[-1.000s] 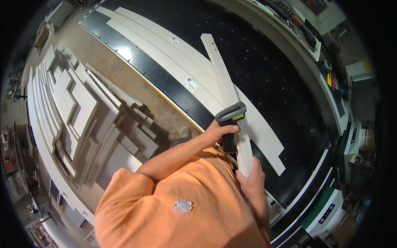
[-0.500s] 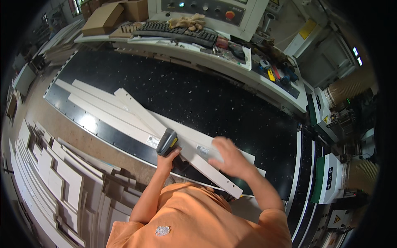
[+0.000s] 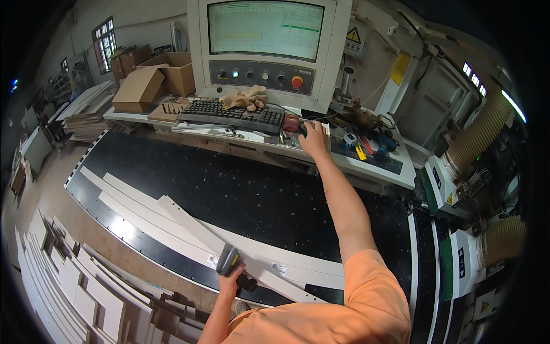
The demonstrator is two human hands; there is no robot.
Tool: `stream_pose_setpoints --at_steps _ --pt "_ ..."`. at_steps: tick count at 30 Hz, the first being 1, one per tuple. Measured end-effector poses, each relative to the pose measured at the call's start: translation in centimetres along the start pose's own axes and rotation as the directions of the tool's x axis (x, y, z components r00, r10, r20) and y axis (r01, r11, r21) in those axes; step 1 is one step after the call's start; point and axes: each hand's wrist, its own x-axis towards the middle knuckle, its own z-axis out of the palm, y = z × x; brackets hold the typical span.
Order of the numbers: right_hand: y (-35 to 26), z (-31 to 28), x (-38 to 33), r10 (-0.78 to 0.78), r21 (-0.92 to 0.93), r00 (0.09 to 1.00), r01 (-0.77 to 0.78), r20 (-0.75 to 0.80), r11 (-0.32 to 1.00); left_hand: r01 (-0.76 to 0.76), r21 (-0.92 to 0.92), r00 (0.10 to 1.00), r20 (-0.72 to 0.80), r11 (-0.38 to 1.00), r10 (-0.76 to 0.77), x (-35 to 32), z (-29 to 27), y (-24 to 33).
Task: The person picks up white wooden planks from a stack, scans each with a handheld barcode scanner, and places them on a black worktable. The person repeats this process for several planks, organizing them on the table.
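Observation:
My left hand (image 3: 233, 279) grips a grey handheld scanner (image 3: 227, 261) low over the long white strips (image 3: 189, 226) lying on the black machine bed (image 3: 258, 189). One narrow strip lies slanted across the others, right under the scanner. My right hand (image 3: 314, 137) reaches far forward to the control shelf (image 3: 366, 166) and rests over a dark computer mouse, which it mostly hides, just right of the black keyboard (image 3: 232, 114).
A monitor (image 3: 263, 28) and a button panel with a red knob (image 3: 297, 81) stand above the keyboard. Rags, tape measures and hand tools (image 3: 366, 143) clutter the shelf. Cardboard boxes (image 3: 149, 83) sit at the back left. Stacks of white cut panels (image 3: 74, 286) fill the floor at lower left.
My head has lifted toward the console. My right hand left the slanted white strip and reached forward to the mouse. The left hand keeps the scanner by the strips.

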Motion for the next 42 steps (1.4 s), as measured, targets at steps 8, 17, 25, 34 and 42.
stream_pose_setpoints --at_steps 8,17,25,34,42 --pt "-0.9 -0.8 0.1 0.013 0.036 0.999 -0.011 -0.039 0.999 0.017 0.005 1.0 -0.01 1.0 -0.017 0.0 -0.2 0.3" --pt "-8.5 -9.3 -28.6 -0.587 0.539 0.619 0.294 0.522 0.789 -0.064 -0.151 0.993 -0.107 0.986 0.048 -0.9 3.5 1.4" --pt "-5.4 -11.5 -43.6 -0.091 0.461 0.667 -0.403 0.74 0.791 -0.132 0.345 0.906 0.423 0.929 -0.028 -2.5 0.1 6.8" --pt "0.5 -15.6 -48.6 0.071 0.283 0.721 -0.358 0.689 0.89 -0.095 0.941 0.995 0.084 0.325 0.046 7.5 -16.8 22.4" --pt "-1.8 -15.9 -49.2 0.033 0.348 0.731 -0.363 0.682 0.865 -0.059 0.912 0.996 0.078 0.405 -0.031 9.7 -16.0 23.6"
